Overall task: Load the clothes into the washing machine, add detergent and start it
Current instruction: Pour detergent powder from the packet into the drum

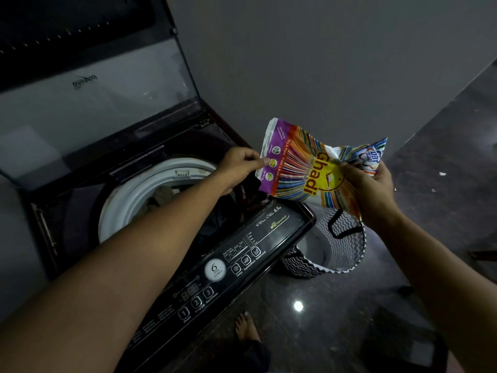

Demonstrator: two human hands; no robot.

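A colourful detergent packet (304,168) hangs sideways above the right rear corner of the top-loading washing machine (293,224). My left hand (239,168) pinches the packet's purple end. My right hand (368,189) grips its other end from the right. The machine's lid (88,103) stands raised. Inside the white-rimmed drum (134,195) lie dark clothes (164,196), partly hidden by my left forearm. The control panel (215,275) with numbered buttons runs along the front edge.
A zigzag-patterned laundry basket (341,249) with black handles stands on the dark glossy floor to the right of the machine. My bare foot (246,327) shows below the panel. A grey wall rises behind. A dark box (403,343) sits at lower right.
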